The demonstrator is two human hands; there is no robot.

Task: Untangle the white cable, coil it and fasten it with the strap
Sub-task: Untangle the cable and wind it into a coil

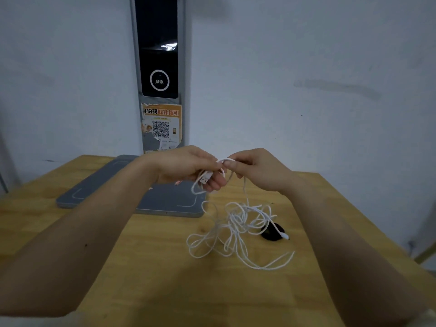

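A thin white cable (pixel 238 227) lies in a loose tangle of loops on the wooden table (pixel 153 267). One end rises from the heap to my hands, held above the table. My left hand (pixel 188 166) grips the cable near its USB plug (pixel 204 180), which pokes out below my fingers. My right hand (pixel 257 168) pinches the same cable just to the right, fingertips almost touching the left hand. The other small plug (pixel 286 236) rests on a black strap (pixel 271 232), partly hidden under the tangle.
A flat grey pad (pixel 169 204) lies on the table behind my hands. A tall dark panel with a round lens (pixel 159 80) and an orange QR-code sticker (pixel 161 125) stands against the white wall. The table's right edge runs diagonally near the strap.
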